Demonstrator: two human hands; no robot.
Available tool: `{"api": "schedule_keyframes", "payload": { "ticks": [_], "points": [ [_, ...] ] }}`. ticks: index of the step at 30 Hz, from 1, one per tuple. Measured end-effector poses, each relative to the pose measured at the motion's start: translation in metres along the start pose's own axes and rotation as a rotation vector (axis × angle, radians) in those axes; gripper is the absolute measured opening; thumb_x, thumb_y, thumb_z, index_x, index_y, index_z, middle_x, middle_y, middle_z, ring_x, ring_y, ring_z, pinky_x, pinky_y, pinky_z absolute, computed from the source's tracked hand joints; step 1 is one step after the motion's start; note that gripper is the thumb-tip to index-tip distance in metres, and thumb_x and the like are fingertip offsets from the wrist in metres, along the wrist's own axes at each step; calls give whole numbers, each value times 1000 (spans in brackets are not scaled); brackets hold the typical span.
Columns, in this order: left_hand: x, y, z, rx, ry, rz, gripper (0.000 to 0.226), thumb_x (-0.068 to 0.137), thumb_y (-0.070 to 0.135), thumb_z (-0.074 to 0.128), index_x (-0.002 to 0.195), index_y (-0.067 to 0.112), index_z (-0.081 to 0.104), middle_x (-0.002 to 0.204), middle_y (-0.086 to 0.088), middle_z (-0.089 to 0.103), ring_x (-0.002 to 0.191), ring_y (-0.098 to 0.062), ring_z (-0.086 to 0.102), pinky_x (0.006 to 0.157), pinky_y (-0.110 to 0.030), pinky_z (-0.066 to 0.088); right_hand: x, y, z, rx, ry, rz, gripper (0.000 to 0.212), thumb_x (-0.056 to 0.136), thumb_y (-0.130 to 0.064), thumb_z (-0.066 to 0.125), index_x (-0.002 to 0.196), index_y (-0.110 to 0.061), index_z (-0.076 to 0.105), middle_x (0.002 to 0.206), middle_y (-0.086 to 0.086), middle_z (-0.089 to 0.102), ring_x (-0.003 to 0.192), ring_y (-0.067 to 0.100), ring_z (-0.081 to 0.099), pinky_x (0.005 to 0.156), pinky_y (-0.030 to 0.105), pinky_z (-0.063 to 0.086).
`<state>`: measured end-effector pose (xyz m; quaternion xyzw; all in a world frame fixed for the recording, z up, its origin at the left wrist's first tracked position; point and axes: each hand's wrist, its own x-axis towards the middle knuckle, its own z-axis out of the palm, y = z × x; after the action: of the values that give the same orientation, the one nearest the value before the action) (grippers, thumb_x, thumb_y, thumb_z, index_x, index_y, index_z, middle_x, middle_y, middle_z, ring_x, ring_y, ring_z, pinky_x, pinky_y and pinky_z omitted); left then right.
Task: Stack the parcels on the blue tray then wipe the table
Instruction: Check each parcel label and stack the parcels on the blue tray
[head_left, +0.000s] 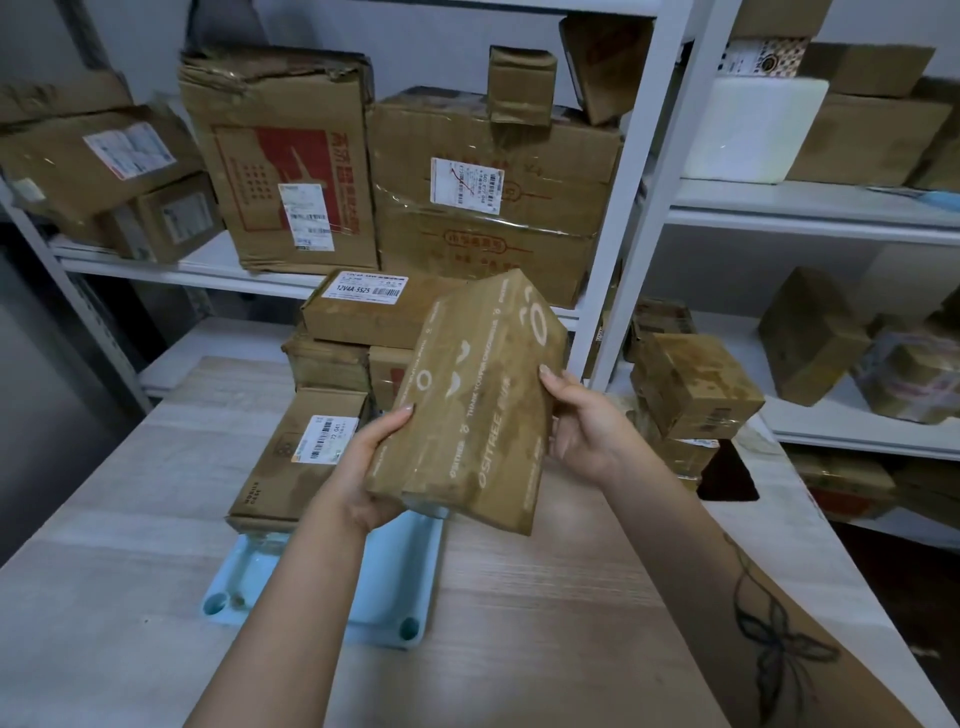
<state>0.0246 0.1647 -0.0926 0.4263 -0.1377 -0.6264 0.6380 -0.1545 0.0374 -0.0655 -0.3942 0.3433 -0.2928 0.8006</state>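
Parcel (472, 410) with white printed lettering is held in the air between both hands, tilted, above the far end of the blue tray (387, 592). Left hand (363, 467) cups its lower left corner from beneath, fingers curled along the side. Right hand (582, 426) grips its right edge, thumb on the upper face, fingers wrapped behind. Tray lies on the pale wooden table (545, 597), its near end bare. Flat labelled box (296, 457) rests on the tray's far left part, just left of the held parcel. Further boxes (363, 322) are piled behind it. Two brown boxes (696, 384) are stacked at the table's right edge.
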Motion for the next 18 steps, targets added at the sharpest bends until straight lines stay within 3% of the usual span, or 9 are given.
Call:
{"api": "schedule_keyframes", "payload": {
  "ticks": [5,10,14,18],
  "points": [
    [-14,19,-13,18,72,60,34,66,36,62,86,14,77,84,-7,73,71,-24,70,79,-38,48,8,5,22,-76,-115,-35,48,92,-11,55,137,-23,47,104,1,68,92,18,65,82,37,54],
    [-33,45,-38,104,116,66,36,69,35,63,97,13,66,76,-6,72,64,-22,70,69,-33,53,16,15,52,-173,-176,-12,65,90,-3,56,144,-29,32,112,7,62,100,26,56,96,48,47],
    [-46,65,-54,164,215,54,27,83,36,54,89,13,66,68,-6,71,56,-22,68,73,-36,48,26,28,80,-282,-245,52,66,91,-12,58,146,-35,30,116,1,61,89,15,63,103,50,42],
    [-52,75,-67,180,229,55,29,83,35,53,83,13,72,72,-7,72,59,-21,69,68,-32,52,33,38,102,-323,-266,104,67,91,-26,59,148,-38,25,138,0,51,115,24,55,106,52,38]
  ]
}}
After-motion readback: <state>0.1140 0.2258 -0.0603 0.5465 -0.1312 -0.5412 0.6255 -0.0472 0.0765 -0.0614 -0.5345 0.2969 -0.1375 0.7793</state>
